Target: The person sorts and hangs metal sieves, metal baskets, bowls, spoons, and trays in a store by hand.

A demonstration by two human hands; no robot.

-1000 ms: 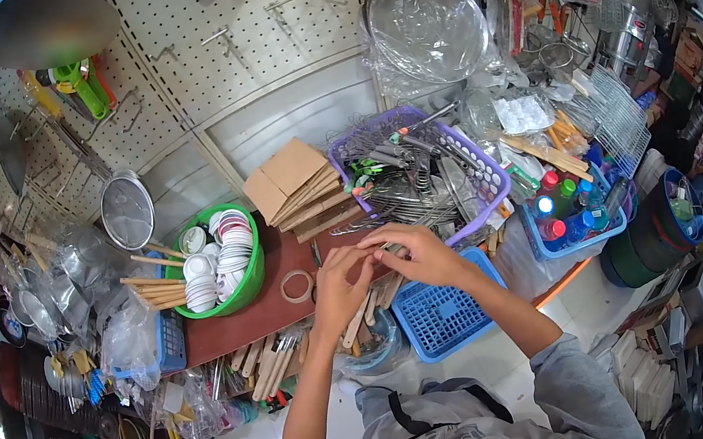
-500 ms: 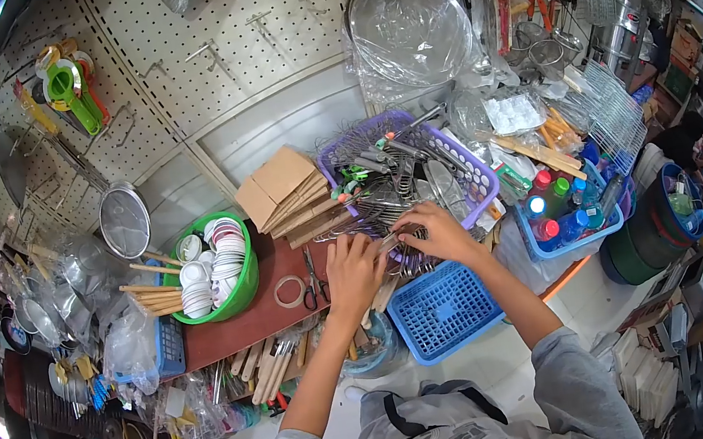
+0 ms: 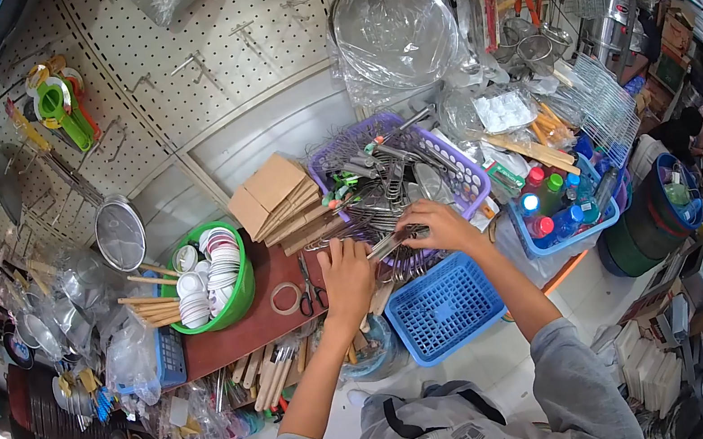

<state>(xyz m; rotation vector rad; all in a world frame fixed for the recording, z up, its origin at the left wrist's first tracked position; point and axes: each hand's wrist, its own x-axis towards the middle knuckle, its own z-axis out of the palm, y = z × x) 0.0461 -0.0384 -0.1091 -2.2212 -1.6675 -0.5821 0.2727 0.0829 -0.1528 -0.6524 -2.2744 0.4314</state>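
My left hand (image 3: 347,276) and my right hand (image 3: 436,227) are close together above the near edge of the purple basket (image 3: 473,170). A narrow, shiny, greyish-brown strip-like piece (image 3: 382,248) spans the gap between them, pinched at both ends by bent fingers. I cannot tell what kind of thing it is. Metal utensils (image 3: 397,190) fill the purple basket just beyond the hands. Left of my left hand, black-handled scissors (image 3: 311,289) and a tape roll (image 3: 286,298) lie on the reddish-brown board (image 3: 234,344). A blue basket (image 3: 446,307) sits below my right hand.
Stacked cardboard pieces (image 3: 275,196) lie behind the scissors. At left stands a green basket (image 3: 246,294) of small white dishes. Colored-cap bottles fill a light-blue basket (image 3: 574,233) at right. Wooden-handled tools (image 3: 275,374) poke out below the board. Sieves and packaged goods hang on the pegboard (image 3: 228,65).
My hands have drawn slightly apart, and more of the shiny strip shows between them. The view has shifted a little.
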